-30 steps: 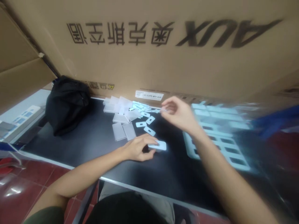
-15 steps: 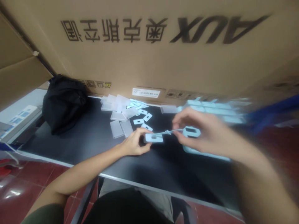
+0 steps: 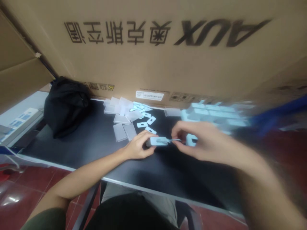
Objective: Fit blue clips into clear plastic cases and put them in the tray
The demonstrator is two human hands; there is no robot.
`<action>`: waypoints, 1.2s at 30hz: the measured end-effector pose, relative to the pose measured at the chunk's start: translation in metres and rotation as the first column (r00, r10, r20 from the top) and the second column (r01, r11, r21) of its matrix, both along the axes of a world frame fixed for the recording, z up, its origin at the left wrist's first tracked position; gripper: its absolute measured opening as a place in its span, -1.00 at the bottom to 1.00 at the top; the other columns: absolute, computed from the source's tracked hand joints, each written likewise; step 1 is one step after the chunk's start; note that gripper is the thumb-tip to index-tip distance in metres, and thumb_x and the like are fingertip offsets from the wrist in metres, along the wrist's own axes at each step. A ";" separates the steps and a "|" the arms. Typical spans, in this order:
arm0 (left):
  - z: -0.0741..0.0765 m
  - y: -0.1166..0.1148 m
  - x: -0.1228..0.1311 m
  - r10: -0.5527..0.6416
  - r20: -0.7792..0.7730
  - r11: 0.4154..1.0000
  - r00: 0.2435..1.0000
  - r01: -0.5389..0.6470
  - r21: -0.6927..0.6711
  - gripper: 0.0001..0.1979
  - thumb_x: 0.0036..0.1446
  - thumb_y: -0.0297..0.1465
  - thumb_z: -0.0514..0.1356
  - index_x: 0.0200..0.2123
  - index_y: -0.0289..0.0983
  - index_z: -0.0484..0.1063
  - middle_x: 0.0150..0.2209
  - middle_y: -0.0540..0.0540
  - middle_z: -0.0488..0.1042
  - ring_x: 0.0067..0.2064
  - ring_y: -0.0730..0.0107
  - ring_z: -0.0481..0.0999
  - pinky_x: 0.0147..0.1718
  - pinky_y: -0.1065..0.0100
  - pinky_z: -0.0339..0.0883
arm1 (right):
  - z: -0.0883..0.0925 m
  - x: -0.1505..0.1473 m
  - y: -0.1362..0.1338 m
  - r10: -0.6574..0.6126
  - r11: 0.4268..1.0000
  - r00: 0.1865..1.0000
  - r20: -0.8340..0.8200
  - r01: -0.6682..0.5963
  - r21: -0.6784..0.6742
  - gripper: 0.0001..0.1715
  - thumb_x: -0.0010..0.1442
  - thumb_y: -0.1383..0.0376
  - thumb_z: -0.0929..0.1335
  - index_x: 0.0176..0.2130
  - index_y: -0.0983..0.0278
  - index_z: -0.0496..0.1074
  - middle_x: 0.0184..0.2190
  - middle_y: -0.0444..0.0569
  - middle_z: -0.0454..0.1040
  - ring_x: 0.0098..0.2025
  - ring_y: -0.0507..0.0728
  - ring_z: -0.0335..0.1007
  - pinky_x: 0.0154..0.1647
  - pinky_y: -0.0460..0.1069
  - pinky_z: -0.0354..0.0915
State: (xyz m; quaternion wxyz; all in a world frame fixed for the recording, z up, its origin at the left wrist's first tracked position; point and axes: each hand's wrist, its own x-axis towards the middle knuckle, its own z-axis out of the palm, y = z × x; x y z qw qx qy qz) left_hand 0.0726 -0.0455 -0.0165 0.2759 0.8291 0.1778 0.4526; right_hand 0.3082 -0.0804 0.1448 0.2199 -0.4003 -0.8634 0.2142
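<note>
My left hand (image 3: 137, 147) is closed on one end of a small pale-blue rectangular plastic piece (image 3: 158, 141), gripping it between thumb and fingers above the dark table. A thin pale cord (image 3: 174, 140) runs from this piece to my right hand (image 3: 199, 140), whose thumb and fingertips pinch it. Beneath the right palm shows a pale-blue part with a notch (image 3: 191, 140), partly covered by the hand. How it joins the cord is hidden. The right hand is slightly blurred.
Clear flat plastic cases (image 3: 122, 119) and several small pale-blue slotted tags (image 3: 142, 124) lie beyond my left hand. Pale-blue blocks (image 3: 211, 113) stand in rows at the back right. A black bag (image 3: 63, 105) sits at left, before a large cardboard box (image 3: 134, 64).
My right hand has moved left, closer to the left hand, and the cord span between them is shorter. The notched part has shifted left and lower under the palm. My left hand has hardly moved.
</note>
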 end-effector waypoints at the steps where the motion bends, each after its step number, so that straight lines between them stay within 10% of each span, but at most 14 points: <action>1: 0.000 0.000 0.000 -0.003 0.001 1.000 1.000 0.003 0.010 -0.59 0.20 -0.45 0.29 0.12 -0.29 0.41 -0.07 -0.21 0.57 -0.07 0.21 0.56 -0.05 0.16 0.52 | -0.003 -0.003 0.000 0.003 1.000 1.000 0.000 -0.003 -0.005 -0.91 0.18 0.35 0.40 -0.33 0.13 0.44 -0.46 -0.17 0.52 -0.48 0.05 0.43 -0.44 -0.05 0.32; 17: 0.000 -0.004 0.002 -0.049 -0.043 0.999 0.998 0.049 -0.010 -0.63 0.27 -0.26 0.35 0.07 -0.30 0.46 -0.15 -0.19 0.59 -0.14 0.26 0.60 -0.13 0.25 0.55 | -0.036 -0.011 -0.003 0.023 0.998 0.995 0.093 -0.018 -0.052 -0.74 0.23 0.35 0.41 -0.06 0.18 0.54 -0.22 -0.04 0.55 -0.27 0.11 0.51 -0.28 -0.02 0.39; 27: 0.002 -0.004 0.001 -0.110 -0.085 0.994 0.990 0.109 -0.023 -0.65 0.32 -0.34 0.30 0.13 -0.27 0.43 0.04 -0.25 0.58 0.08 0.21 0.57 0.07 0.17 0.53 | -0.035 0.099 0.026 -0.211 0.958 0.970 0.122 0.181 0.223 -0.82 0.18 0.20 0.44 -0.18 0.12 0.59 -0.26 0.04 0.61 -0.32 0.18 0.55 -0.27 0.08 0.39; 36: 0.006 -0.003 0.001 -0.125 -0.122 0.992 0.985 0.124 -0.015 -0.81 0.36 -0.43 0.21 0.01 -0.28 0.47 0.00 -0.25 0.55 0.06 0.23 0.57 0.11 0.16 0.51 | -0.042 0.164 0.053 -0.534 0.838 0.659 0.530 0.498 0.225 -0.58 0.10 0.10 0.33 -0.11 0.24 0.56 -0.11 0.13 0.60 -0.18 0.31 0.59 -0.09 0.19 0.48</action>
